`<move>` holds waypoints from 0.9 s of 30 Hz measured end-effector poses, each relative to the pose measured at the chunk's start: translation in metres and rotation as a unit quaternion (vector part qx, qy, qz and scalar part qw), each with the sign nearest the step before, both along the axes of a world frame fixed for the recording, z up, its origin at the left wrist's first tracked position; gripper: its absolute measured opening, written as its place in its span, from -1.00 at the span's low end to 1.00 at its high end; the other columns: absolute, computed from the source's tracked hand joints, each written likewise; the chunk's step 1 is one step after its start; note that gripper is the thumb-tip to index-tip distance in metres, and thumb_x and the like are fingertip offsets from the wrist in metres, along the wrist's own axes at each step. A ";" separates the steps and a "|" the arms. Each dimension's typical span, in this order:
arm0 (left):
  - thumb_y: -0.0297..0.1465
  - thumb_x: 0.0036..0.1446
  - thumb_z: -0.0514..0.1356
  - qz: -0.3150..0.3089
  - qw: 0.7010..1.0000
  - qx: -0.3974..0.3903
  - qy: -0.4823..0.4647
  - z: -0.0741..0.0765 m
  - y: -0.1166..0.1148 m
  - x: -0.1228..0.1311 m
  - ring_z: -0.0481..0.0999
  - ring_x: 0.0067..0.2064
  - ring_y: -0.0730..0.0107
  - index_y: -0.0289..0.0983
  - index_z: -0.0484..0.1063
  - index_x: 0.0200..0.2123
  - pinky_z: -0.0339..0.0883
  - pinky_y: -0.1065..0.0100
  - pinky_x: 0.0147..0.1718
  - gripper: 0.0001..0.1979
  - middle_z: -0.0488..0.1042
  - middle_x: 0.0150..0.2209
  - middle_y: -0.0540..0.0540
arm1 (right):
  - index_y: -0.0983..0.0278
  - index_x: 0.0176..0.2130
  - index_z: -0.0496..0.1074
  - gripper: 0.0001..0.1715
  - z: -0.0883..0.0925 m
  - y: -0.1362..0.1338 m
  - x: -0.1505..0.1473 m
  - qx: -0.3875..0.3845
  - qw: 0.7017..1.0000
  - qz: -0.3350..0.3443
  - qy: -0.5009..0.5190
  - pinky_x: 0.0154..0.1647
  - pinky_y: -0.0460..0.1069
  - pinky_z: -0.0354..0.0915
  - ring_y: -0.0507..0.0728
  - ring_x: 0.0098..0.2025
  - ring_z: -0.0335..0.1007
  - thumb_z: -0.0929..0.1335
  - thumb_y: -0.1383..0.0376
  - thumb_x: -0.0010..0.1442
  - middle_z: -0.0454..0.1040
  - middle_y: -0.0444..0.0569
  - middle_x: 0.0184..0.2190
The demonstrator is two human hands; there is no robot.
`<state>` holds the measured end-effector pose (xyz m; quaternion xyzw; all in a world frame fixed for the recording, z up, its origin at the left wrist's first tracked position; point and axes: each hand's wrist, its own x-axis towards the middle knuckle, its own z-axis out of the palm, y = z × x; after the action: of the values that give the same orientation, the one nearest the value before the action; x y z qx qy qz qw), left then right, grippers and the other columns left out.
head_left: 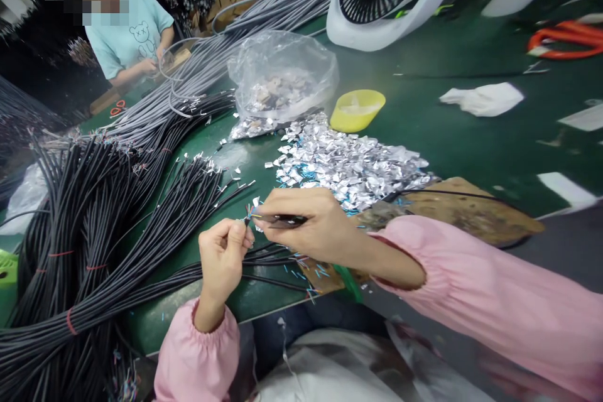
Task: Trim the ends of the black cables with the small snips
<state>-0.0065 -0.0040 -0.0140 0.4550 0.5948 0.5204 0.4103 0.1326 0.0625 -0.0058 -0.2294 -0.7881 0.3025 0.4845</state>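
My left hand (pixel 222 257) is closed, thumb against fingers, on the end of a black cable. Thin coloured wires (pixel 250 210) fan out from that end, with a scrap of silver foil (pixel 256 201) beside them. My right hand (pixel 313 220) is closed around a slim dark hand tool (pixel 286 221); its tip meets the wires, and its exact kind is partly hidden by my fingers. Just beyond my hands lies a pile of silver foil scraps (pixel 358 160) mixed with blue wire bits. Loose bundles of black cables (pixel 179 207) lie to the left.
Behind the pile stand a clear plastic bag (pixel 287 75) and a yellow cut-off cup (pixel 357 110). A white fan (pixel 362 34) and orange-handled scissors (pixel 565 41) are farther back. A worn wooden board (pixel 471 207) lies under my right forearm. Across the table, a person (pixel 127 38) handles cables.
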 end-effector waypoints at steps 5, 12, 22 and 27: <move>0.00 0.02 0.14 -0.010 0.999 -0.024 -0.022 0.006 0.001 -0.001 0.05 -0.69 0.67 -0.32 0.26 -0.68 -0.08 0.54 -0.74 -0.49 0.16 -0.70 0.07 | 0.34 -0.53 0.48 -0.81 -0.002 0.000 -0.002 -0.019 0.998 0.023 -0.056 -0.59 -0.15 0.15 -0.06 -0.60 0.22 0.29 0.50 -0.03 0.39 -0.13 -0.63; -0.02 -0.05 0.20 -0.018 0.999 -0.021 -0.026 0.005 0.004 0.001 0.15 -0.66 0.63 -0.33 0.34 -0.63 0.01 0.54 -0.71 -0.53 0.24 -0.68 0.05 | 0.35 -0.46 0.51 -0.82 -0.002 0.000 0.000 -0.070 0.996 0.014 -0.049 -0.62 -0.15 0.11 -0.06 -0.62 0.20 0.32 0.37 0.08 0.40 -0.12 -0.62; -0.31 0.14 0.09 0.019 0.945 -0.019 0.325 -0.005 0.005 -0.035 0.47 -0.26 0.28 -0.27 0.49 -0.35 0.29 0.27 -0.20 -0.78 0.52 -0.33 -0.13 | 0.28 -0.57 0.41 -0.73 0.008 0.009 0.013 -0.075 0.993 -0.087 -0.023 -0.62 -0.10 0.10 -0.03 -0.61 0.17 0.29 0.32 0.13 0.33 -0.14 -0.66; -0.52 0.02 0.16 0.097 0.780 -0.087 0.612 -0.012 -0.006 -0.063 0.39 -0.14 0.07 -0.23 0.49 -0.30 0.24 0.13 -0.18 -0.83 0.48 -0.29 -0.17 | 0.26 -0.62 0.28 -0.52 0.014 0.007 0.015 -0.100 0.991 -0.075 -0.036 -0.64 -0.09 0.04 -0.05 -0.65 0.08 0.21 0.13 0.25 0.21 -0.18 -0.72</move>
<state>-0.0693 -0.0100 -0.0265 0.5801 0.8044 0.1155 -0.0550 0.1480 0.0699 0.0085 -0.3458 -0.7512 0.3347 0.4518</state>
